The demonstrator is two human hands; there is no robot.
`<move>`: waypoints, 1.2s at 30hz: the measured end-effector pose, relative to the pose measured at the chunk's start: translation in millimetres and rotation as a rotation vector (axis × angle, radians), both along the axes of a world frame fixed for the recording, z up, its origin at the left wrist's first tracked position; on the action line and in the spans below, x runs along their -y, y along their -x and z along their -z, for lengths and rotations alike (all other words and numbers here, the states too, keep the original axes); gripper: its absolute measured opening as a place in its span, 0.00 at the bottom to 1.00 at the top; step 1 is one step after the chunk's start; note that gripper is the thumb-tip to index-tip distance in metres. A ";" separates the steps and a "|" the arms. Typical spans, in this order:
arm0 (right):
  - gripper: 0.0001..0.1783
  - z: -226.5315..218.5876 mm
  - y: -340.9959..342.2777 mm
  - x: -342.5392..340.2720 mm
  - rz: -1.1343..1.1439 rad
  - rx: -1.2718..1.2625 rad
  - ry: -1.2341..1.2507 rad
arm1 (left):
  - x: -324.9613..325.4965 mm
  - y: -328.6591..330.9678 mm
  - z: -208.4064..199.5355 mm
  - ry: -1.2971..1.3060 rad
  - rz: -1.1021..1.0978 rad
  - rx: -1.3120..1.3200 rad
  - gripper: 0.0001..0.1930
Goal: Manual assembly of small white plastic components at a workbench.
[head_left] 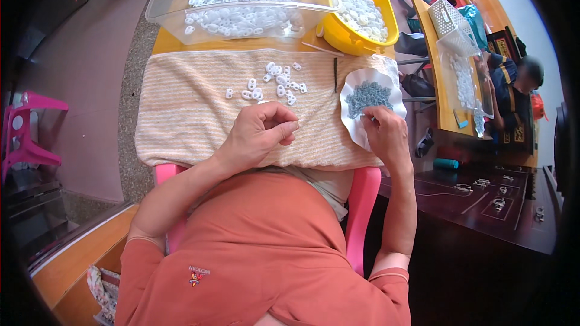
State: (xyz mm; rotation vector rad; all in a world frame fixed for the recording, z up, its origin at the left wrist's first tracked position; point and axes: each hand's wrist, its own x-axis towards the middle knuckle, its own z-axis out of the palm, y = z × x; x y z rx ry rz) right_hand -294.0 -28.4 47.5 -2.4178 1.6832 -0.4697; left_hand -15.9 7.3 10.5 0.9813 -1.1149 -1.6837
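Tight Room on the Right

Nearest, the person's left hand (pixel 263 131) hovers over a tan-and-cream striped towelling cloth (pixel 175 105), thumb and forefinger drawn together; whether they pinch anything tiny cannot be told. The right hand (pixel 388 134) bends over the near part of a white, wavy-rimmed dish (pixel 353 122), fingertips gathered at a heap of small blue-grey pieces (pixel 368 96); its grip is hidden. Pressing a wrist on that rim could tip the dish and spill the heap, since it sits right at the cloth's right edge. Pieces this fine could also slip or come up several at once. Beyond the left hand lie loose white oval two-holed pieces (pixel 281 78); a tug on the cloth could scatter them.

For room, the cloth's near edge borders the lap, between pink chair arms (pixel 363 205). The widest bare cloth is at left; at right, a thin black stick (pixel 335 75) narrows the passage. Farther off, a clear plastic bin (pixel 169 9) and a round yellow basin (pixel 391 15) close the counter's (pixel 164 43) far side.
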 end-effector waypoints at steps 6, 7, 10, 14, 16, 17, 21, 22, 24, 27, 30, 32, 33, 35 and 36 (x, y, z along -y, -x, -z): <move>0.08 12.0 -6.3 10.3 0.063 0.080 -0.028 | -3.0 2.9 5.6 -0.033 0.008 -0.010 0.05; 0.08 11.9 -7.6 10.7 0.069 0.071 -0.037 | -3.3 3.5 5.9 -0.042 0.009 -0.014 0.05; 0.08 9.1 -10.0 10.7 0.060 0.060 -0.050 | -4.8 3.5 5.9 -0.051 0.010 -0.019 0.05; 0.07 3.0 -13.0 10.8 0.055 0.027 -0.086 | -4.0 3.7 7.7 -0.048 0.018 -0.012 0.05; 0.07 2.2 -13.6 11.4 0.061 0.018 -0.095 | -3.9 3.9 9.2 -0.050 0.017 -0.021 0.05; 0.07 1.9 -13.7 11.6 0.067 0.010 -0.104 | -4.1 4.0 9.6 -0.052 0.016 -0.029 0.05; 0.08 1.3 -14.2 12.4 0.025 0.028 -0.057 | -5.9 4.8 9.1 -0.058 0.015 -0.029 0.05; 0.07 0.0 -16.0 12.7 0.017 0.035 -0.056 | -6.1 4.9 8.5 -0.061 0.015 -0.031 0.05; 0.07 -0.2 -16.7 13.4 0.010 0.041 -0.056 | -6.6 5.1 8.8 -0.064 0.015 -0.034 0.05; 0.06 2.0 -16.1 14.4 -0.011 0.030 -0.037 | -6.8 5.0 10.2 -0.052 0.015 -0.029 0.05; 0.05 2.3 -15.9 14.6 -0.001 0.031 -0.043 | -7.1 5.4 10.7 -0.054 0.019 -0.036 0.05; 0.06 1.6 -15.4 13.4 -0.002 0.037 -0.066 | -7.5 5.4 10.9 -0.048 0.027 -0.033 0.05; 0.06 1.1 -15.2 12.8 -0.003 0.036 -0.065 | -7.8 5.4 10.9 -0.047 0.026 -0.034 0.05; 0.06 -0.5 -14.1 11.5 -0.010 0.041 -0.072 | -8.3 5.4 10.6 -0.052 0.021 -0.038 0.05; 0.06 -0.8 -12.9 10.5 -0.011 0.040 -0.071 | -8.2 5.5 10.1 -0.051 0.021 -0.039 0.05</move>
